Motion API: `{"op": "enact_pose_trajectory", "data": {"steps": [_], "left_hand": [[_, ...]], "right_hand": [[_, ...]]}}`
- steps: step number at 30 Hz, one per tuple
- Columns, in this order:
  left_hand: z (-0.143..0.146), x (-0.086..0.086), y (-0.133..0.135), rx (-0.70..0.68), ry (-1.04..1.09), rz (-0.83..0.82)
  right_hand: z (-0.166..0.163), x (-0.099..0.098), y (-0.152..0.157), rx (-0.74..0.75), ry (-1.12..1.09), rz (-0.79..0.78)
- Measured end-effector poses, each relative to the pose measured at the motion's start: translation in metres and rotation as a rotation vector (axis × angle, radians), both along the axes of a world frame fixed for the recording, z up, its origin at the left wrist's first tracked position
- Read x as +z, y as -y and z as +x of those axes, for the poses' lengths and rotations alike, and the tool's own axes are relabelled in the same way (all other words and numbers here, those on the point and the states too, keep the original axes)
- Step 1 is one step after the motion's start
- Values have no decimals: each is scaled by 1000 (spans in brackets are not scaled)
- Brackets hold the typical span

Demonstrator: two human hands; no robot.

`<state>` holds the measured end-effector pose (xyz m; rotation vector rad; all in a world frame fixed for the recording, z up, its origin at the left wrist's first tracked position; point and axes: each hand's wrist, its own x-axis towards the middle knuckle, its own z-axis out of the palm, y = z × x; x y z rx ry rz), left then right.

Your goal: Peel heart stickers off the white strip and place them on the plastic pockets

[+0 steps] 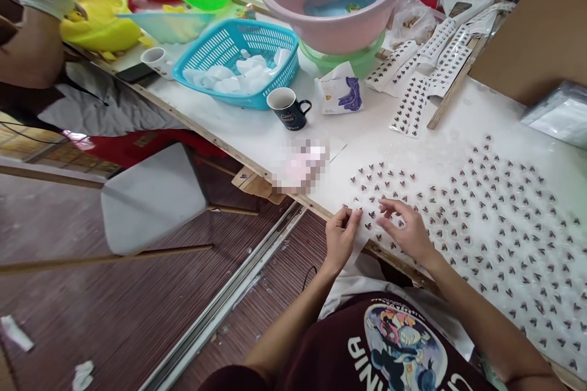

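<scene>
dozens of tiny, dark, wing-shaped motifs [501, 218] dot the white tabletop [413, 149].

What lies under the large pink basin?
A green basket shows beneath the pink basin, but the basin covers its inside, so any contents cannot be seen.

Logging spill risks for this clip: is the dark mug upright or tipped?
Upright: the dark mug stands on its base on the white table, its mouth facing up. Whether it holds any drink, I cannot tell.

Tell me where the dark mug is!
Head view, upper middle: the dark mug stands in front of the blue basket, left of the white packet.
</scene>
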<state>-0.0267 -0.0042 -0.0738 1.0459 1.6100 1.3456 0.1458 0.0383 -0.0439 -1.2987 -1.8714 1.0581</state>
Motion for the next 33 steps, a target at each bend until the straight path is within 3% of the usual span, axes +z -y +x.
{"op": "enact_pose_trajectory", "data": {"steps": [6,13,17,23,26,28,33], "left_hand": [[-1,2,1,-26,10,6],[-5,1,2,-100,112,18],[-6,-1,1,-109,174,-19],[-5,0,-3,-72,165,-8],[-4,1,-4,-73,148,-3],[-3,1,-4,-71,138,-7],[-2,-1,-4,-45,112,-24]], "right_hand": [[-20,-1,-8,4,-113,-186],[-11,-2,-10,54,-70,-210],[-11,-2,-9,60,-29,-143],[-8,-6,-5,86,79,227],[-7,-4,-2,87,100,341],[-6,-1,0,65,52,340],[-8,7,-7,-97,-133,170]]}}
